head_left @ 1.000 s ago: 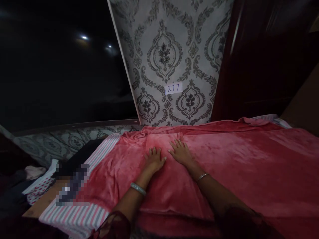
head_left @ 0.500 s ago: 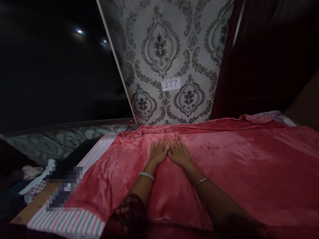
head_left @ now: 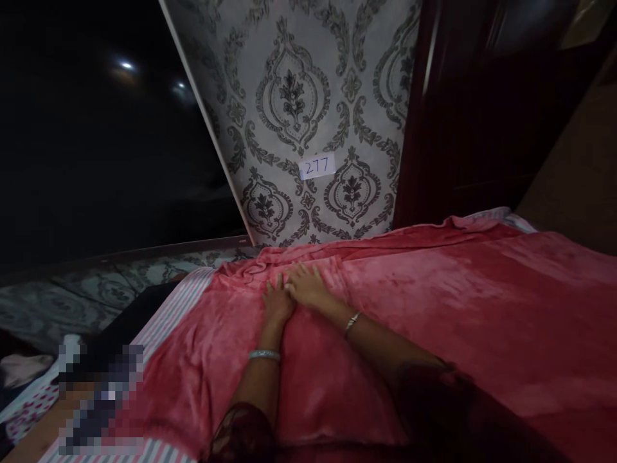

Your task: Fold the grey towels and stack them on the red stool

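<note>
A red plush garment or blanket (head_left: 424, 321) is spread over the surface before me, its fabric rumpled toward the left. My left hand (head_left: 278, 302) lies on it with fingers stretched out and a bracelet at the wrist. Right beside it, my right hand (head_left: 308, 286) rests flat on the same fabric, fingers spread, its thumb side touching or overlapping the left hand. Neither hand grips anything. Pink, grey and white striped cloth (head_left: 173, 308) shows from under the red fabric along its left side.
A large dark screen (head_left: 106, 141) stands at the back left. Patterned wallpaper (head_left: 294, 96) carries a paper label (head_left: 317, 166) reading 277. A dark red door or cabinet (head_left: 472, 116) is at the back right. Dotted cloth (head_left: 31, 411) lies at the lower left, near a pixelated patch.
Both hands have slid left across the red fabric, the right one more, so it now meets the left hand. The head view has turned slightly to the right.
</note>
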`<action>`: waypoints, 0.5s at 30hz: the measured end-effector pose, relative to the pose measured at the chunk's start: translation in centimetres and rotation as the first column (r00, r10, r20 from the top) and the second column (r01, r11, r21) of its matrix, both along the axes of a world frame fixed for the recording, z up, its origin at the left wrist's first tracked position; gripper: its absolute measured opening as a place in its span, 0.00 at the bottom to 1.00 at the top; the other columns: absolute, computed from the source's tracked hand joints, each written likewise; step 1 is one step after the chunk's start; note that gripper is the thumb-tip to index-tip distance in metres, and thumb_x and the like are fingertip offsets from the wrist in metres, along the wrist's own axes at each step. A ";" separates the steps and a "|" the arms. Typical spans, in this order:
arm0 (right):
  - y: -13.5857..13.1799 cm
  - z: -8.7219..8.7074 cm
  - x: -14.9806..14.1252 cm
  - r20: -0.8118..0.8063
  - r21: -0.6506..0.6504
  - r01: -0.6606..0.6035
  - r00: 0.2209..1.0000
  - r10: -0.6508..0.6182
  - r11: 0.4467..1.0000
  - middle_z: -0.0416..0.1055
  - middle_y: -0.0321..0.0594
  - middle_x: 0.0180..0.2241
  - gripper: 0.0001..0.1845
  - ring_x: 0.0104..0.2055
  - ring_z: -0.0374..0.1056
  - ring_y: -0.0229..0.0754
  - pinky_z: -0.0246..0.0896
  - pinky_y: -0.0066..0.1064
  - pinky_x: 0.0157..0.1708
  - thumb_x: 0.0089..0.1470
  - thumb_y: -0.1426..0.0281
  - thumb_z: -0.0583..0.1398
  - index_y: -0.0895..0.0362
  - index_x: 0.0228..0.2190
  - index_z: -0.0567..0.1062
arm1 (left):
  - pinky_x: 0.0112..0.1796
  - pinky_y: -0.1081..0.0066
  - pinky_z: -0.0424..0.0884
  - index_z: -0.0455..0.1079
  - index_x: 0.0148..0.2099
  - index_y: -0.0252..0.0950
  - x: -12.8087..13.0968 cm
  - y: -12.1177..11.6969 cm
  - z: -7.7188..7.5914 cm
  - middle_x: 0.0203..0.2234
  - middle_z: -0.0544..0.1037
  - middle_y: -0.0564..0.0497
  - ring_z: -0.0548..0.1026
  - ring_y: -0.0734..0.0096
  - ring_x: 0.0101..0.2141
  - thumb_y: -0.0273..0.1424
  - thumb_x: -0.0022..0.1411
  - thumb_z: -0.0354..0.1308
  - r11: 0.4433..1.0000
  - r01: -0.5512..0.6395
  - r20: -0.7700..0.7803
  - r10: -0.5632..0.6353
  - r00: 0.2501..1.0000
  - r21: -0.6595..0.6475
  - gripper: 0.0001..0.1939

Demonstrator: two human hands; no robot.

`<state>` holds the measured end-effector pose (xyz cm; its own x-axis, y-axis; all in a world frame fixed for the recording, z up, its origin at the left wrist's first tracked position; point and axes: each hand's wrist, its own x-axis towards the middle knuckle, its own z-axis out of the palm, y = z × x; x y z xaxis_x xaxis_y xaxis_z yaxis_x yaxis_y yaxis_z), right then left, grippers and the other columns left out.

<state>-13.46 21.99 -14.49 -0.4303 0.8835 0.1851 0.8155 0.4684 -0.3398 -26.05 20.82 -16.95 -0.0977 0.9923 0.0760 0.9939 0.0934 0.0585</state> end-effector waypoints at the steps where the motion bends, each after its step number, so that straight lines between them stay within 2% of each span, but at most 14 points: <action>1: 0.3 -0.4 -0.7 -0.006 -0.010 -0.019 1.000 0.019 1.000 0.48 0.42 0.70 0.30 0.73 0.40 0.48 0.31 0.51 0.69 0.68 0.58 0.46 0.52 0.67 0.60 | 0.61 0.40 0.57 0.52 0.72 0.48 0.0 0.0 -0.1 0.72 0.48 0.52 0.50 0.37 0.68 0.41 0.70 0.40 1.000 0.004 -0.004 -0.004 1.000 -0.010 0.30; 4: 1.2 -2.2 -1.0 -0.005 -0.040 -0.021 1.000 0.021 0.999 0.49 0.44 0.70 0.32 0.72 0.41 0.48 0.32 0.47 0.70 0.68 0.54 0.45 0.55 0.66 0.61 | 0.61 0.40 0.58 0.54 0.72 0.50 -0.1 0.0 -0.1 0.72 0.49 0.52 0.54 0.37 0.66 0.41 0.70 0.41 1.000 0.008 -0.027 -0.008 1.000 -0.013 0.30; 7: 2.0 -3.3 1.1 0.061 -0.034 0.094 0.994 -0.092 0.995 0.46 0.49 0.70 0.37 0.73 0.39 0.50 0.29 0.48 0.70 0.67 0.51 0.47 0.60 0.67 0.59 | 0.60 0.40 0.59 0.55 0.71 0.49 -0.3 0.2 -0.2 0.72 0.50 0.51 0.56 0.36 0.65 0.41 0.70 0.39 1.000 0.014 -0.031 -0.014 0.999 0.005 0.29; 11: 2.3 -3.5 5.1 0.160 -0.035 0.291 0.946 -0.282 0.956 0.41 0.54 0.71 0.41 0.73 0.34 0.51 0.29 0.51 0.69 0.66 0.49 0.46 0.64 0.69 0.53 | 0.60 0.39 0.58 0.55 0.71 0.49 -0.2 0.3 -0.2 0.72 0.50 0.52 0.56 0.35 0.66 0.43 0.71 0.36 1.000 0.009 0.009 -0.009 1.000 -0.003 0.30; 15: 1.1 -3.4 8.5 0.218 -0.062 0.358 0.916 -0.337 0.932 0.39 0.53 0.71 0.40 0.73 0.34 0.51 0.33 0.54 0.68 0.66 0.51 0.44 0.65 0.69 0.51 | 0.60 0.40 0.58 0.56 0.71 0.50 -0.1 0.2 0.0 0.72 0.50 0.53 0.56 0.37 0.66 0.44 0.70 0.36 1.000 0.003 0.045 -0.002 0.999 -0.011 0.30</action>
<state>-4.98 23.04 -17.91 -0.1116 0.9932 0.0319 0.9765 0.1156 -0.1816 -26.11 20.99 -16.99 -0.0982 0.9933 0.0603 0.9905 0.0917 0.1026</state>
